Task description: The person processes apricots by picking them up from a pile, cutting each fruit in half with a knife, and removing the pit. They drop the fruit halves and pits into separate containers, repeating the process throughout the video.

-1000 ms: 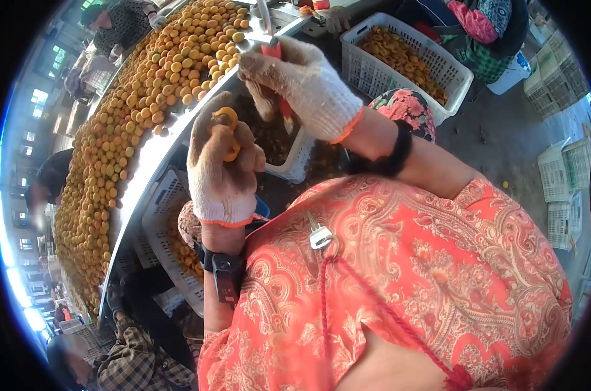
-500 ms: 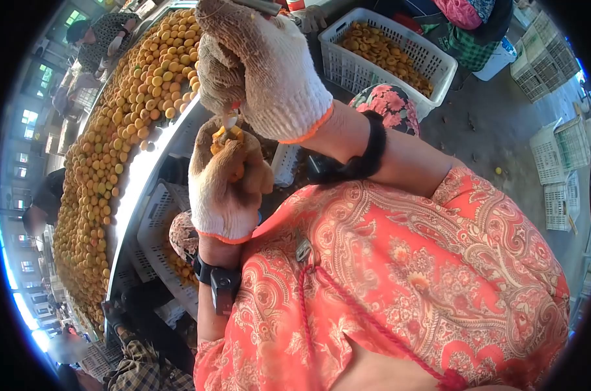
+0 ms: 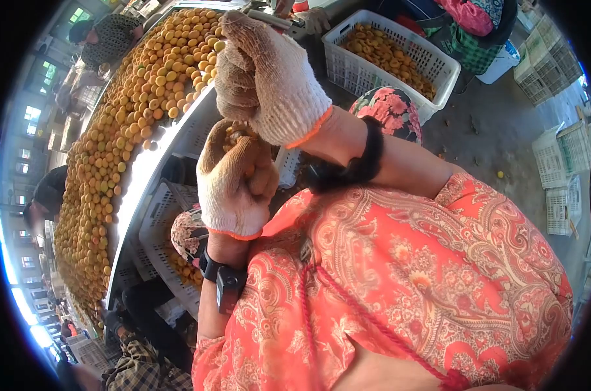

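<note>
My left hand, in a soiled white knitted glove with an orange cuff, is closed around an apricot. Only small orange parts of the fruit show between the fingers. Just above it, my right hand, gloved alike, makes a fist, with its lower edge close to the left fingers. Whatever the right fist holds is hidden. To the left, a big heap of whole apricots lies on a table with a shiny metal edge.
A white crate of split apricots stands beyond my right arm. Another crate with fruit sits under the table edge. Stacked crates stand at right. Co-workers sit around, one with a gloved hand near the top.
Both hands have shifted slightly right. My right fist has come down nearer the left hand, and the opened apricot, plainly visible before, is now mostly covered by the fingers.
</note>
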`<act>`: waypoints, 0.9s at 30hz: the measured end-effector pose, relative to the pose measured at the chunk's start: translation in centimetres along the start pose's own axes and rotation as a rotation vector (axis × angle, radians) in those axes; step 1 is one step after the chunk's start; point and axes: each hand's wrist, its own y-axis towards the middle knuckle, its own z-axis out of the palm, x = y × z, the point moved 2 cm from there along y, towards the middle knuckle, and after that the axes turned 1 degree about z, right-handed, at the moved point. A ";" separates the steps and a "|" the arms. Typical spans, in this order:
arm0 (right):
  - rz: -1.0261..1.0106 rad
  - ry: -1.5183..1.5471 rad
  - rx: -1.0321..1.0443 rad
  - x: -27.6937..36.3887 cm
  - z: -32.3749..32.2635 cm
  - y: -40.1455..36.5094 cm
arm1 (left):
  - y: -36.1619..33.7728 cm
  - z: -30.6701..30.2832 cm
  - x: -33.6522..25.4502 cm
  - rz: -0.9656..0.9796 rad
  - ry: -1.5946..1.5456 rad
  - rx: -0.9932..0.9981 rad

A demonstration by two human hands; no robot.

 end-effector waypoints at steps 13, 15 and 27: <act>0.033 0.148 -0.365 -1.0 -4.1 3.1 | 6.1 -1.7 2.6 0.153 0.544 -0.108; 0.058 0.201 -0.411 -1.2 -4.8 3.6 | 7.0 -1.9 2.7 0.286 0.712 -0.113; 0.189 0.516 -0.408 -3.8 -11.0 6.5 | 9.0 -3.7 4.5 -0.189 -0.081 0.075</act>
